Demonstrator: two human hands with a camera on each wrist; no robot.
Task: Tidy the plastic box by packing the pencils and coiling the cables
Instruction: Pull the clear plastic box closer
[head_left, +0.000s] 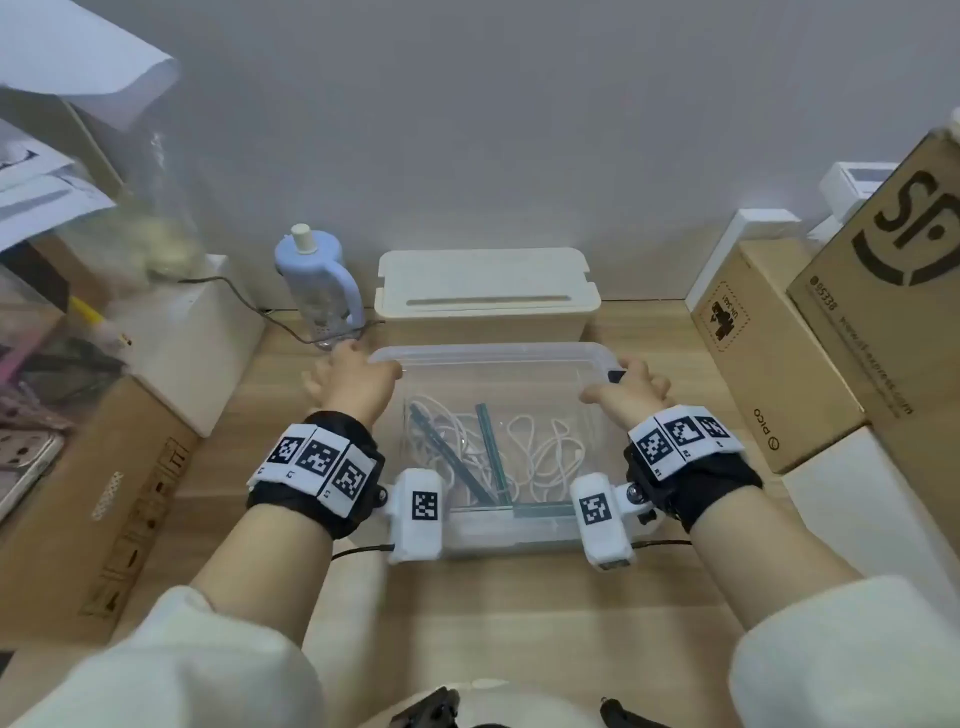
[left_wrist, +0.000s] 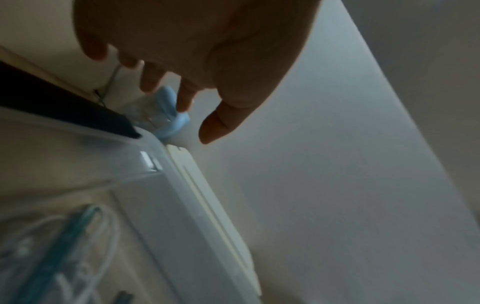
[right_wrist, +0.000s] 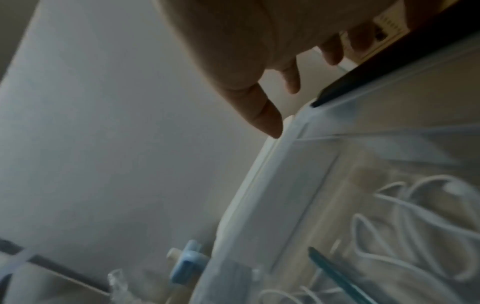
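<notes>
Clear plastic box (head_left: 493, 351) (left_wrist: 161, 185) (right_wrist: 285, 174) sits on a wooden surface (head_left: 493, 623), straight ahead of the person and between the two forearms. A see-through lid appears to cover it. Through the plastic show loose white cables (head_left: 540, 452) (left_wrist: 109, 226) (right_wrist: 415, 226), tangled in uneven loops over the floor of the box. Dark green pencils (head_left: 491, 447) (left_wrist: 52, 257) (right_wrist: 337, 273) lie slanted among them, and one lies along the near wall. A black clip (head_left: 616, 375) (left_wrist: 64, 107) (right_wrist: 389, 67) runs along each short side of the box.

The left hand (head_left: 358, 379) (left_wrist: 194, 41) is over the far left corner and the right hand (head_left: 628, 389) (right_wrist: 233, 41) over the far right corner, well apart from each other. Both have their fingers spread and relaxed, gripping nothing. The right thumb tip lies just beside the lid's corner edge. Whether either hand touches the box cannot be told.

Just behind the box stands a cream cable box (head_left: 485, 291) (left_wrist: 215, 216) with a slot in its lid, against a grey wall (head_left: 467, 130). To its left stands a clear bottle with a pale blue cap (head_left: 317, 275) (left_wrist: 168, 111) (right_wrist: 188, 261). Brown cardboard cartons (head_left: 769, 364) are stacked on the right. Another carton (head_left: 104, 493) and a white box (head_left: 197, 332) stand on the left.
</notes>
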